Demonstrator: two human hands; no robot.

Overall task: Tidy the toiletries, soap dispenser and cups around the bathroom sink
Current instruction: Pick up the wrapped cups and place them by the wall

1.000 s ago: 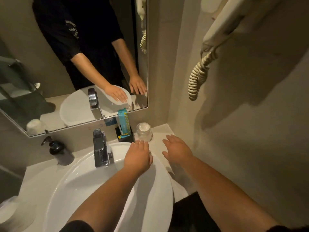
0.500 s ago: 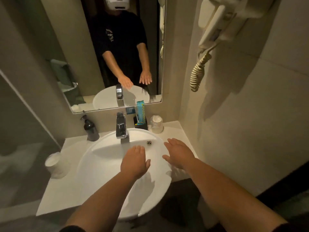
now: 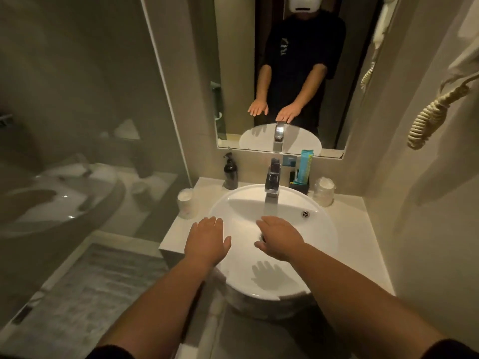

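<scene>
Over the sink (image 3: 321, 244) both hands are held flat, palms down, fingers spread, and nothing is gripped. The left hand (image 3: 207, 239) is seen above the left rim; the right hand (image 3: 281, 238) is above the drain. On the counter (image 3: 363, 229) at the back, a dark dispenser (image 3: 230, 173) is placed left of the tap (image 3: 272, 180), and a black holder (image 3: 299, 185) with a teal packet (image 3: 305, 164) right of it. One wrapped cup (image 3: 185, 203) is set at the left edge, another (image 3: 324, 191) just beside the holder.

Both hands are hovering flat and empty over the sink (image 3: 321, 244), left hand (image 3: 207, 239) at its rim, right hand (image 3: 281, 238) above the drain. The soap dispenser (image 3: 230, 172) is standing behind the left cup (image 3: 185, 203).
</scene>
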